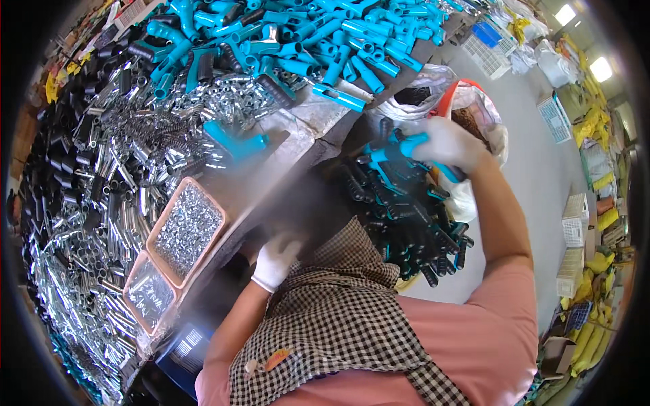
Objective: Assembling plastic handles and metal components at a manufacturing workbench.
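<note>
My right hand (450,145), in a white glove, is closed round a teal-and-black pistol-shaped handle (414,143), with teal showing on both sides of the glove. It is above a heap of similar teal-and-black handles (413,223) to the right of my lap. My left hand (279,260), also gloved in white, is low beside the table edge and near my checked apron (325,298). Blur and dark surroundings hide its fingertips. A blurred teal pistol-shaped piece (237,143) is at the table's near edge.
Teal plastic housings (305,40) heap up at the far side. Metal tubes (122,230), springs (152,135) and black sleeves (61,155) cover the left. Two pink trays (221,227) hold small metal parts. Open white sacks (497,135) and plastic crates (575,220) stand at right.
</note>
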{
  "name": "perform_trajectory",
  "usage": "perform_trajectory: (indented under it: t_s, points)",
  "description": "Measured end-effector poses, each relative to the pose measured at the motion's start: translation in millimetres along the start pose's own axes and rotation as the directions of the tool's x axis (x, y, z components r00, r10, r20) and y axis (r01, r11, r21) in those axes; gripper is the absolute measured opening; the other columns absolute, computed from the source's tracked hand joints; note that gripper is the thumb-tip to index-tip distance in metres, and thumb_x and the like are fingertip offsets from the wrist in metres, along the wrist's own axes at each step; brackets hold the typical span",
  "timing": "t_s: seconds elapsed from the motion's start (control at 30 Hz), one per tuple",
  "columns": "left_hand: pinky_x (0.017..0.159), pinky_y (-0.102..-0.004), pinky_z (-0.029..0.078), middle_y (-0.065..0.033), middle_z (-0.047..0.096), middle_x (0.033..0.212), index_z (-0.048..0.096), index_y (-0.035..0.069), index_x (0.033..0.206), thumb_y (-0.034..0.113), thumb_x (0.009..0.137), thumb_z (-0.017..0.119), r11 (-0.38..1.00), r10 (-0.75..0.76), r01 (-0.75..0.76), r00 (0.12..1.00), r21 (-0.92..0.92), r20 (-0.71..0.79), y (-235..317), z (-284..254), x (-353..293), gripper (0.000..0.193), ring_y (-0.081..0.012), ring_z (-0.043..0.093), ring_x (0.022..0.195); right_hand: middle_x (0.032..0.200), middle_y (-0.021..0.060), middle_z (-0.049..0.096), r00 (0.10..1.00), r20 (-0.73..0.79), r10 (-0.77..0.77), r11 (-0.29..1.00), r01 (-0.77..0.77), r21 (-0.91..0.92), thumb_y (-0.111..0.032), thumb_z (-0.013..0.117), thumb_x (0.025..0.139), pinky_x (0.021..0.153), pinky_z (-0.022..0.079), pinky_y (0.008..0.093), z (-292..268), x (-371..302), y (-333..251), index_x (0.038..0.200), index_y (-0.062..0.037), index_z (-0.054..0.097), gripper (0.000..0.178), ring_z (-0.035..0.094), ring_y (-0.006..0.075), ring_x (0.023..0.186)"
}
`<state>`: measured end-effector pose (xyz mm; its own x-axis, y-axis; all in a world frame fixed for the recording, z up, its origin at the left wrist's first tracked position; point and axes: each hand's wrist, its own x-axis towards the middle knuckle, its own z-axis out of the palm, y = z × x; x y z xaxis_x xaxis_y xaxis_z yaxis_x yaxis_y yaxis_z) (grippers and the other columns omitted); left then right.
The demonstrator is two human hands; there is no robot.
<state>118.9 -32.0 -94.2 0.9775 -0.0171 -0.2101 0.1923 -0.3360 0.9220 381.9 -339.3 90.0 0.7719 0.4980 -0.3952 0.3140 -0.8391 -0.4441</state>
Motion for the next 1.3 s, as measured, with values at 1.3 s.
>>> perform_trajectory:
  t_s: [1.3]
  points:
    - [0.082, -0.0264, 0.050, -0.0108, 0.069, 0.098, 0.059, -0.007, 0.113, 0.012, 0.093, 0.056, 0.992, -0.089, 0.091, 0.996, -0.092, 0.033, 16.5, 23.9, 37.2, 0.028, -0.0141, 0.064, 0.089, 0.079, 0.0192, 0.066, 0.976, 0.033, -0.215, 0.969, 0.218, -0.118, -0.024, 0.068, 0.073, 0.071, 0.051, 0.0444, 26.8, 3.6, 23.9, 0.090, -0.0039, 0.067, 0.027, 0.064, 0.0378, 0.075]
